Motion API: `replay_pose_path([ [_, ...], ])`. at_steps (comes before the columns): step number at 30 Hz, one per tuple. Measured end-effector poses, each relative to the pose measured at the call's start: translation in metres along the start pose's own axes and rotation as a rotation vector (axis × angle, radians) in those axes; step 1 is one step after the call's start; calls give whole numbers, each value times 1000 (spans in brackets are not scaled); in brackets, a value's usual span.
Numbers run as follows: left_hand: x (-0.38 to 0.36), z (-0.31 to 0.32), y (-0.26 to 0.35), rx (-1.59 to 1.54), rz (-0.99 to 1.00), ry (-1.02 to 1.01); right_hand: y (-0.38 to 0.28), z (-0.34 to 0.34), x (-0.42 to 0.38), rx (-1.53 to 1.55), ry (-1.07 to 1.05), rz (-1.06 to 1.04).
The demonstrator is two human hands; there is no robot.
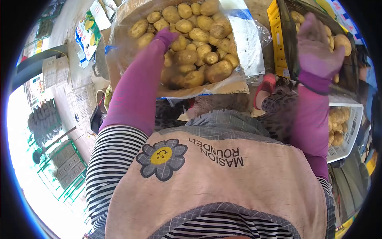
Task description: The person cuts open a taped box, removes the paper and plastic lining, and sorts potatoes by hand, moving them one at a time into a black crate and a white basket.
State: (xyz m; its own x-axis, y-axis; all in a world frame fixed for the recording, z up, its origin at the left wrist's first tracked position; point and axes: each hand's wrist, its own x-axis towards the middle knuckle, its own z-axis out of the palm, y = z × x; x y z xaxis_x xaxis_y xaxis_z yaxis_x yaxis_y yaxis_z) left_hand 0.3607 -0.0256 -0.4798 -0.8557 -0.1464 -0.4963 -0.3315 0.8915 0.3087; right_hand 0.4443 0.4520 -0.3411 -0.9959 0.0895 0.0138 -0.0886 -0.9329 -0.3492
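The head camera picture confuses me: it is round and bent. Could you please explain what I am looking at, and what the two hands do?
The camera sits on a person's head and looks down, so you see their own chest, in a beige apron, and both arms in purple sleeves. The wide lens bends the edges. The left hand, gloved, reaches into a clear plastic bag full of potatoes. The right hand is raised, fingers spread, before a dark crate with more potatoes; whether it grips one I cannot tell. A white basket with potatoes stands lower right.
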Motion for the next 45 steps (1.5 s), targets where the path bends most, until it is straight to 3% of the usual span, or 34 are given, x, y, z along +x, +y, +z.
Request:
replay_pose_path([
  [3, -23, -41, 44, 130, 19, -282, 55, 60, -13, -354, 255, 102],
  [5, -25, -34, 42, 127, 10, -289, 78, 38, -20, -602, -180, 64],
  [7, -49, -13, 52, 186, 62, -233, 98, 30, -28, -773, -356, 64],
  [8, -39, 8, 33, 195, 172, -58, 107, 34, -30, -825, -306, 86],
  [9, -42, 3, 34, 109, 163, -76, 112, 35, -31, -880, -259, 104],
  [10, -46, -4, 32, 23, 155, -86, 113, 32, -30, -1129, -484, 32],
  [11, -49, -13, 31, -63, 151, -93, 114, 35, -30, -1095, -433, 193],
  [13, -59, -31, 30, -634, 31, -245, 118, 57, -43, -1011, -309, 524],
  [14, -67, -38, 31, -915, -36, -330, 121, 57, -47, -1009, -330, 586],
  [15, -77, -44, 32, -1195, -109, -416, 127, 55, -52, -1159, -429, 441],
  [18, -135, -53, 83, -1148, -79, -489, 140, 59, -66, -1593, -669, 70],
  [21, -166, -37, 112, -1016, 9, -600, 154, 53, -68, -1573, -618, -26],
  [22, -172, -36, 117, -990, 73, -554, 150, 51, -65, -1533, -568, -2],
  [24, -181, -36, 124, -935, 198, -453, 147, 46, -61, -1188, -376, 283],
  [29, -204, -37, 128, -853, 525, -250, 126, 71, -66, -628, 37, 710],
  [30, -208, -37, 129, -855, 599, -209, 125, 66, -64, -729, -2, 730],
  [32, -208, -44, 126, -907, 549, -316, 124, 49, -52, -940, -91, 763],
  [33, -207, -47, 126, -933, 524, -370, 128, 46, -52, -1075, -179, 568],
  [35, -201, -44, 125, -871, 608, -245, 140, 42, -55, -1314, -346, 157],
  [38, -204, -44, 124, -727, 742, -121, 139, 48, -64, -1642, -392, -70],
  [42, -212, -51, 119, -507, 883, -60, 129, 45, -56, -1522, -338, 116],
  [45, -222, -59, 111, -725, 639, -272, 119, 55, -50, -1532, -359, 238],
])
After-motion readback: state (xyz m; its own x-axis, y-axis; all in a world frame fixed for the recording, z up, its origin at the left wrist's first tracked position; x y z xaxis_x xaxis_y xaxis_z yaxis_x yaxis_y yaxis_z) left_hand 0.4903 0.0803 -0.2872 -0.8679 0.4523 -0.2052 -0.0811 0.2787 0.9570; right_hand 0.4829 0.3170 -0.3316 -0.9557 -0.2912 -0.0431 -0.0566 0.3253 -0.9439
